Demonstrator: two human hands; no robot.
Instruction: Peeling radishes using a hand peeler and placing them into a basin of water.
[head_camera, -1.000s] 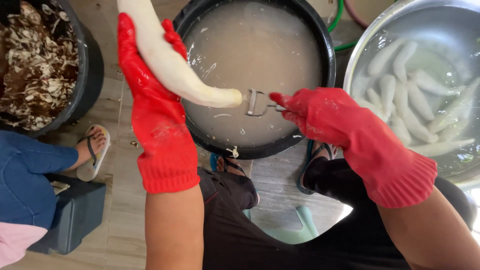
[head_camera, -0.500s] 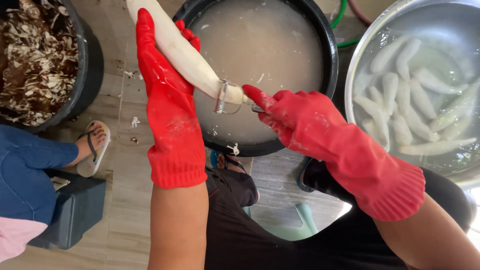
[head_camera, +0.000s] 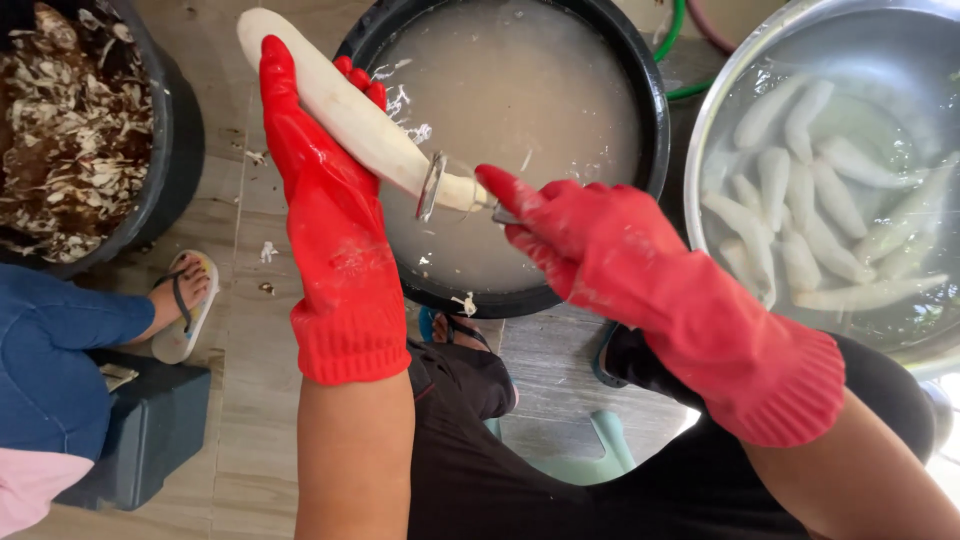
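Both my hands wear red rubber gloves. My left hand (head_camera: 325, 190) grips a long white peeled root (head_camera: 340, 105), held slanted over the rim of a black basin (head_camera: 650, 110) filled with cloudy water. My right hand (head_camera: 590, 240) holds a metal peeler (head_camera: 435, 187) whose blade rests across the root near its lower end. Small white shavings cling to the root and float on the water.
A steel bowl (head_camera: 715, 130) at right holds several peeled white roots in water. A black bucket (head_camera: 170, 150) at left is full of brown and white peelings. Another person's sandalled foot (head_camera: 180, 300) and blue-clad leg are at lower left, beside a dark stool (head_camera: 150, 430).
The peeler has moved from beyond the root's tip onto the root and up along it. My left hand and the root shifted a little lower in view.
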